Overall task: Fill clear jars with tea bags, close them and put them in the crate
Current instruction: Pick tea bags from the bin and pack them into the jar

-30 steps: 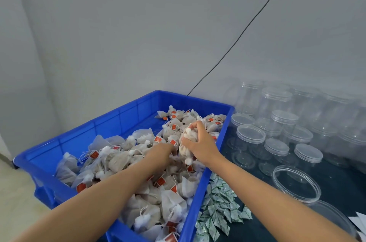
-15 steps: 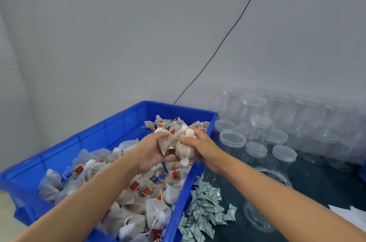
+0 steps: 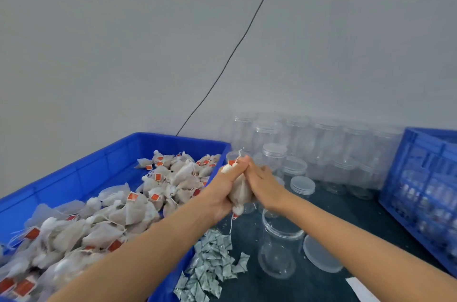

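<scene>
Both hands raised above the counter's dark, matte top (image 3: 351, 205), pressed palm to palm around a bunch of tea bags (image 3: 239, 193). Left hand (image 3: 223, 190) curled round the bunch from the left, thumb over the top; right hand (image 3: 264, 184) flat against its other side, fingers fairly straight and pressing. Each grip thus closed in on the soft bundle from its own side. Bags of thin, crumpled beige mesh, pouch-shaped, with white knotted tops, fine white strings and small orange paper tags; one string dangling below the hands.

Just below and nearer, an open clear plastic jar (image 3: 280, 247), cylindrical, upright, glossy, with a threaded rim; its round translucent lid (image 3: 321, 256) lying flat on the counter just to its right. Left, a blue hard-plastic bin (image 3: 103, 161) with ribbed walls, heaped with more tea bags (image 3: 118, 212). Between bin and jar, a pile of small green-and-white printed sachets (image 3: 210, 267), flat and angular. Behind, against the pale wall, rows of clear lidded jars (image 3: 274, 153). Far right, a blue lattice-walled crate (image 3: 420, 190).
</scene>
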